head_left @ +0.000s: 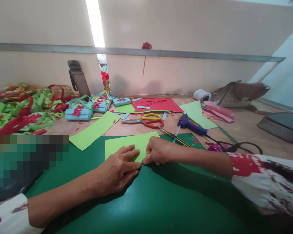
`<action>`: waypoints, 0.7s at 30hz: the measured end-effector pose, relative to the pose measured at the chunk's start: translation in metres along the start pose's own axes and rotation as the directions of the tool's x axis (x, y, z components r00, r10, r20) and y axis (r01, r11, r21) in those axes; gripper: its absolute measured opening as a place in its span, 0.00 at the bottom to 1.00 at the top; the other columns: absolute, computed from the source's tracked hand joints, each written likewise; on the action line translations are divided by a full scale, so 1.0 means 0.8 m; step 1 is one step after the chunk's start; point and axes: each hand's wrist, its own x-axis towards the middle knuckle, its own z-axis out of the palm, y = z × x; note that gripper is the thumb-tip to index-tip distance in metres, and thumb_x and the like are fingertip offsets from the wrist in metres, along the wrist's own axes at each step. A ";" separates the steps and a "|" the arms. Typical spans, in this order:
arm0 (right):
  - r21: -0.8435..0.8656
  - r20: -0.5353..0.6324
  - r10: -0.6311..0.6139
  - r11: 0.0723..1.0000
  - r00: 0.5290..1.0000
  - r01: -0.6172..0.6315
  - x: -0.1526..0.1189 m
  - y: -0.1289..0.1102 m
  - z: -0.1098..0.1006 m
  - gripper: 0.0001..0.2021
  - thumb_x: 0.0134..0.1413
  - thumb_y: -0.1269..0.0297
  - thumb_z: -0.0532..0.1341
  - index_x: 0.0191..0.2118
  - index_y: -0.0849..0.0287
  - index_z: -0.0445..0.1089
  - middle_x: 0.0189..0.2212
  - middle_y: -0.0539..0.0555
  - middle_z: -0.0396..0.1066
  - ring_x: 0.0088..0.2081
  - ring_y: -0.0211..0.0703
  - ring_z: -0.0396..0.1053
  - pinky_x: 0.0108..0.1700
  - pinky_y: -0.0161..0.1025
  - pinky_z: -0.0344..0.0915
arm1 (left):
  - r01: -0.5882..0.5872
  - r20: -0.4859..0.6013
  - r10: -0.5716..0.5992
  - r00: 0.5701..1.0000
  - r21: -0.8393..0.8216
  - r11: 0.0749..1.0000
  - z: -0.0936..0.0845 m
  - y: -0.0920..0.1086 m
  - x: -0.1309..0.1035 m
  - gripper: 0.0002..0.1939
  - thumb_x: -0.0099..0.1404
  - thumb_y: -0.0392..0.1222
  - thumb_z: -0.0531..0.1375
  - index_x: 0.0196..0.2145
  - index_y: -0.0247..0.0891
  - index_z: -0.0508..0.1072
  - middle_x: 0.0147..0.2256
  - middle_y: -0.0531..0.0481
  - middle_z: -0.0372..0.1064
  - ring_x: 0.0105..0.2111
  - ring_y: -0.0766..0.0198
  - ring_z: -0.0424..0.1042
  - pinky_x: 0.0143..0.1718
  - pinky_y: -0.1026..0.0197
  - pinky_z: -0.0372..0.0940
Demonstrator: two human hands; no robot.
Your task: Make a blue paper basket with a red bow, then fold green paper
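A light green paper sheet (127, 141) lies on the dark green mat (146, 201). My left hand (120, 167) rests on its lower part with the fingers spread. At the sheet's lower right edge, my right hand (157, 151) is closed, its thumb and curled fingers pinching the paper. Another light green strip (95, 130) lies to the left. Behind the hands are scissors with yellow and red handles (152, 120), and a blue glue gun (191, 125) lies to the right.
Small blue paper bags with red flowers (79, 112) stand behind on the left, near a grey bottle (79, 78) and a heap of paper pieces (19, 107). Red sheets (161, 104) lie behind; a tape roll (202, 95) and black cable (249, 143) are right.
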 end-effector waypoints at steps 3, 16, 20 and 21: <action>-0.040 0.028 0.047 0.998 0.998 -0.046 0.004 -0.008 -0.002 0.12 0.39 0.61 0.64 0.16 0.59 0.62 0.10 0.45 0.60 0.14 0.33 0.56 0.15 0.31 0.54 | 0.013 0.021 -0.013 1.000 -0.002 1.000 0.002 -0.002 0.000 0.14 0.68 0.39 0.50 0.44 0.40 0.74 0.50 0.42 0.66 0.58 0.50 0.58 0.58 0.48 0.56; -0.091 0.025 0.187 0.979 0.982 -0.184 -0.012 0.008 -0.020 0.16 0.43 0.65 0.65 0.13 0.61 0.60 0.11 0.46 0.60 0.16 0.32 0.57 0.20 0.32 0.59 | 0.007 0.042 -0.008 0.999 0.020 1.000 0.002 -0.003 -0.003 0.15 0.69 0.39 0.49 0.44 0.41 0.74 0.54 0.42 0.64 0.61 0.49 0.53 0.57 0.47 0.58; -0.078 -0.017 0.220 0.972 0.975 -0.221 -0.018 0.033 -0.023 0.17 0.43 0.64 0.64 0.13 0.61 0.60 0.10 0.46 0.60 0.14 0.31 0.56 0.18 0.31 0.57 | -0.001 0.021 0.000 1.000 0.027 1.000 0.003 -0.003 -0.004 0.15 0.68 0.38 0.50 0.45 0.41 0.74 0.53 0.43 0.65 0.61 0.50 0.54 0.57 0.47 0.59; -0.071 -0.028 0.232 0.970 0.972 -0.233 -0.020 0.038 -0.024 0.17 0.43 0.64 0.64 0.13 0.61 0.60 0.10 0.46 0.60 0.14 0.31 0.56 0.18 0.31 0.57 | -0.001 0.017 0.000 1.000 0.030 1.000 0.003 -0.003 -0.004 0.15 0.68 0.38 0.50 0.45 0.41 0.74 0.54 0.43 0.65 0.61 0.49 0.53 0.56 0.47 0.59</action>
